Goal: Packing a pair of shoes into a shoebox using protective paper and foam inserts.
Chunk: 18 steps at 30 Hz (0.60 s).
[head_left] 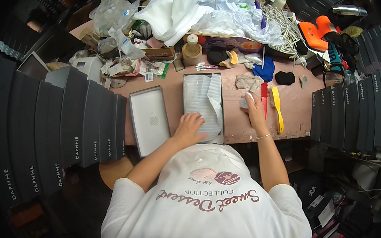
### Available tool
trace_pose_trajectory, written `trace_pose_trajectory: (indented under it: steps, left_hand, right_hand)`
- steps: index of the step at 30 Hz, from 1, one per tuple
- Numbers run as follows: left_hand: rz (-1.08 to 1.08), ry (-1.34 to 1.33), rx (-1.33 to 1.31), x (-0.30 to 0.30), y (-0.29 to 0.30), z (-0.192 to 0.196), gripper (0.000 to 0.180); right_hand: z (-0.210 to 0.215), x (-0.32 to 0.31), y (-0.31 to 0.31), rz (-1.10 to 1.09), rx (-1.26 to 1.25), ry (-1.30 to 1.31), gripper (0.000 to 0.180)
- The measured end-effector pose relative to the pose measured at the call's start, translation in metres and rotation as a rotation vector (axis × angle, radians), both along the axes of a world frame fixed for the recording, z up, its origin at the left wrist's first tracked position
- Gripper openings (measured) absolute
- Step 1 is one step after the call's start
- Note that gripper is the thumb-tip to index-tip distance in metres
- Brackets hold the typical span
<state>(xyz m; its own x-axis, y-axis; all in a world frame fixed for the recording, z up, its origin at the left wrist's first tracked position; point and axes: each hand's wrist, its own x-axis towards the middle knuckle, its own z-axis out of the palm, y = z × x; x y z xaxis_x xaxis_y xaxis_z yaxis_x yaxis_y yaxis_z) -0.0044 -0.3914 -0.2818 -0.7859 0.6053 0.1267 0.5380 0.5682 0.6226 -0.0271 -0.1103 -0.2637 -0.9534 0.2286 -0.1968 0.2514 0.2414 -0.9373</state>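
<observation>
In front of me an open shoebox (pixel 222 132) holds a sheet of thin white foam wrapping (pixel 203 99), which hides what lies under it. My left hand (pixel 191 130) rests on the near end of the wrapping, fingers spread. To the left of the box lies its grey lid (pixel 148 120), inner side up. Over the table on the right, my right hand (pixel 255 112) is closed around a small whitish thing, mostly covered by the fingers. Just beside that hand are a red comb (pixel 264 93) and a yellow-handled brush (pixel 277 107).
Dark shoeboxes stand in rows at the left (pixel 71 113) and the right (pixel 347 114). Along the back are crumpled white paper (pixel 170 15), plastic bags, a bottle (pixel 191 51), a blue cloth (pixel 263 69), a black pad (pixel 285 78) and an orange tool (pixel 313 35).
</observation>
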Motion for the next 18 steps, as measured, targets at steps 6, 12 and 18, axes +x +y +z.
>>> trace_pose_trajectory:
  steps: [6,12,18]
  left_hand:
    - [-0.062,-0.020,-0.016,-0.002,0.012,-0.021,0.031]
    - [1.373,-0.742,1.237,0.053,-0.067,-0.033,0.018]
    - [0.457,-0.761,0.761,0.085,-0.075,0.042,0.025]
  right_hand:
    - [-0.004,0.042,-0.007,0.086,-0.305,-0.309,0.033]
    - [0.018,0.030,-0.045,0.405,-0.348,-0.313,0.033]
    - [0.000,0.005,-0.208,0.755,0.159,0.242,0.034]
